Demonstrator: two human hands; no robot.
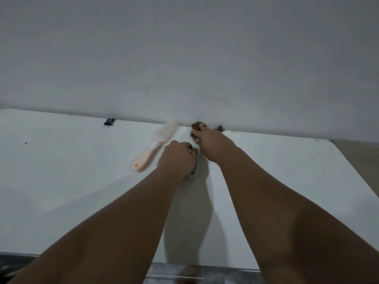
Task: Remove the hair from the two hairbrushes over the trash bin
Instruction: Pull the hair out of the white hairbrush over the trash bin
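A smooth white tabletop [71,181] with a matte, faintly scuffed surface runs up to a plain pale wall [184,48]; its right far corner is rounded. Both bare forearms reach out across it toward the far edge.

The left hand [177,158] is curled closed around the handle of a grey-green hairbrush [195,167], a slim plastic handle whose rounded butt end pokes out below the fist. The brush head is hidden under the right hand [213,143], which lies over it with fingers bent, pinching into a tuft of brown, fuzzy hair [196,128] at the head's far end, close against the wall. Whether that hair has come free of the bristles cannot be told.

Just beside the left hand, to its left and apart from it, a pink hairbrush [154,146] lies flat on the tabletop, tilted on a diagonal. It has a glossy peach handle with a small round orange spot near the butt, a white band at the neck, and an oblong head with rows of pale bristles facing up, the head nearly touching the wall.

Two small dark clips [109,121] sit at the tabletop's far edge. No writing or brand is legible on anything.
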